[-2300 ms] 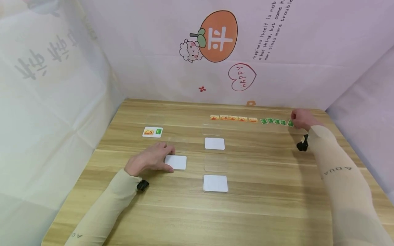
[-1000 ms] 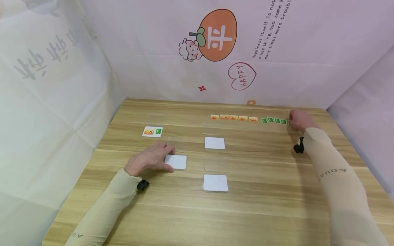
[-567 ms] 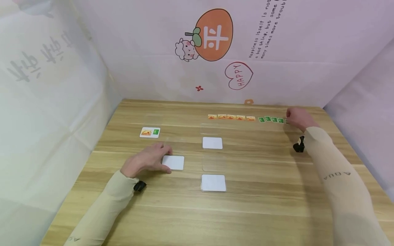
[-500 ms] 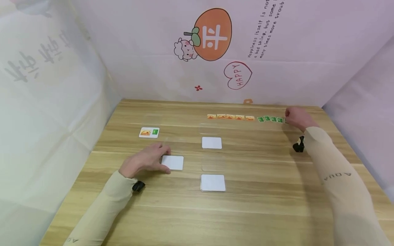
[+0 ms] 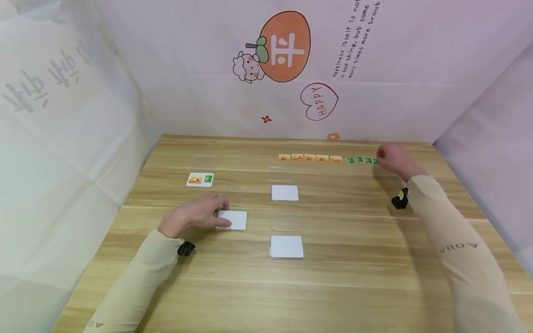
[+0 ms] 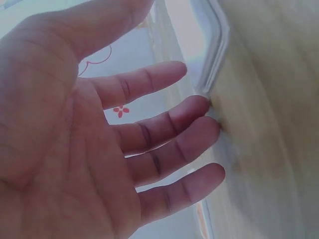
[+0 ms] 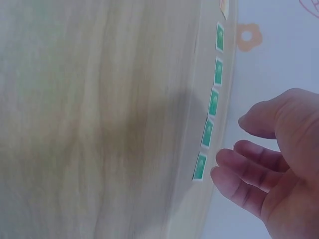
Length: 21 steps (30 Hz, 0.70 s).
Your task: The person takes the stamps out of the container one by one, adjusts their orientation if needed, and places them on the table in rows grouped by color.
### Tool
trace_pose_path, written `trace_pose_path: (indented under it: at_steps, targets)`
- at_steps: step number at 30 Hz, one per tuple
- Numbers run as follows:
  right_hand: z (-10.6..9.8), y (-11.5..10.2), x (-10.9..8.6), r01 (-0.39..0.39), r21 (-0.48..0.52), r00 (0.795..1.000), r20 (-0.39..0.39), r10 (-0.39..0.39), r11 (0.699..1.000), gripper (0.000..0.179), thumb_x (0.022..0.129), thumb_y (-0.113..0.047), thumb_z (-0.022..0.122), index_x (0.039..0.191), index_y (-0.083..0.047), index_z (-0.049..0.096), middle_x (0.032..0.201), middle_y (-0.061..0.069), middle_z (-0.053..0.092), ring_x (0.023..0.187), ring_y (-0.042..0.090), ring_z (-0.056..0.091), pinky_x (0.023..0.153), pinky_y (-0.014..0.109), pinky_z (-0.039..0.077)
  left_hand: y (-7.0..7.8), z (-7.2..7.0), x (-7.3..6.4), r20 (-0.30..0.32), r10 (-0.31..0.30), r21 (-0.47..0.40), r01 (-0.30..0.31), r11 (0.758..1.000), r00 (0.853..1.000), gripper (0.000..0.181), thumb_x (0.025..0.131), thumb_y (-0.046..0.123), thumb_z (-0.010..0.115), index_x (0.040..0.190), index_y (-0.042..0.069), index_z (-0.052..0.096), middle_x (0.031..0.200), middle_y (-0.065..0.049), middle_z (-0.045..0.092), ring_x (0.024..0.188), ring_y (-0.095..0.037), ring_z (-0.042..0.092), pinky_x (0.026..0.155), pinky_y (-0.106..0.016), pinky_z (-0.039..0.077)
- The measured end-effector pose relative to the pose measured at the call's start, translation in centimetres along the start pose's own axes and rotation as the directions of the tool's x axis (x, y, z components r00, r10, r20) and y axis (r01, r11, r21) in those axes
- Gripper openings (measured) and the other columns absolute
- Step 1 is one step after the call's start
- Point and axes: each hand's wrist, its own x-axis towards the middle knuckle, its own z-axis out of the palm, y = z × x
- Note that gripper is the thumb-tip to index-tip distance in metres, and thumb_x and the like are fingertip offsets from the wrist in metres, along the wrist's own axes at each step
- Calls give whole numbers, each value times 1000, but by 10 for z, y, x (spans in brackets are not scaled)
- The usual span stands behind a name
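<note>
In the head view, my left hand (image 5: 195,215) lies around the left end of a white card stack (image 5: 238,220), its thumb over the near corner. The left wrist view shows its fingers (image 6: 174,139) relaxed and spread, tips right by the edge of the cards (image 6: 214,55). At the far right, my right hand (image 5: 397,162) is at the end of a row of small green picture pieces (image 5: 360,159). Its loosely bent fingers (image 7: 237,186) hold nothing in the right wrist view, beside the last green piece (image 7: 200,167).
Small orange picture pieces (image 5: 309,157) continue the row leftward. A white card (image 5: 200,180) with orange and green pictures lies at left. Two more white card stacks (image 5: 285,193) and clear plastic rectangles (image 5: 287,221) lie mid-table. A printed cloth (image 5: 233,106) hangs behind the table.
The head view has turned slightly right. My left thumb has come in over the white card. My right hand has shifted a little left along the green pieces, covering the last of them.
</note>
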Motion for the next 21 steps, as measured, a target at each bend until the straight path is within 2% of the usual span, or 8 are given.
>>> trace_pose_path:
  at_steps: [5,8,12,17,21]
  targets:
    - [2,-7,2,-5,-5,1000,10,5,1000,21,93,-13,50,102,4,60,97,24,64,84,33,58,73,49,48,-3,-6,1,5,8,-33,-7,999,1000,37,93,38,67,115,10,59,98,-5,59,85,-18,52,76,-33,45]
    - [2,-14,3,2,-25,1000,18,-2,1000,22,94,-14,52,103,4,60,98,24,65,85,32,59,74,49,48,-5,-10,2,-8,-10,-44,10,999,1000,35,94,39,64,115,11,59,103,-5,61,88,-18,54,80,-35,47]
    - [1,-24,4,22,-49,999,31,-20,999,21,93,-13,53,103,4,61,98,23,65,85,32,59,74,48,49,-9,-18,1,-52,-14,-56,11,998,999,35,95,39,63,114,10,60,105,-6,64,91,-18,58,82,-37,49]
    - [3,-33,5,28,-64,999,32,-26,998,18,93,-13,53,100,3,60,90,19,64,76,28,56,65,40,45,-10,-27,0,-102,-3,-30,0,1000,995,36,95,36,62,115,6,60,100,-7,64,87,-18,58,81,-38,49]
    - [7,-41,4,52,-82,998,41,-49,995,18,93,-12,52,99,2,61,87,16,64,74,25,55,64,38,45,-11,-30,3,-139,-15,-34,10,999,990,32,96,35,60,114,8,60,99,-6,64,88,-18,59,83,-37,49]
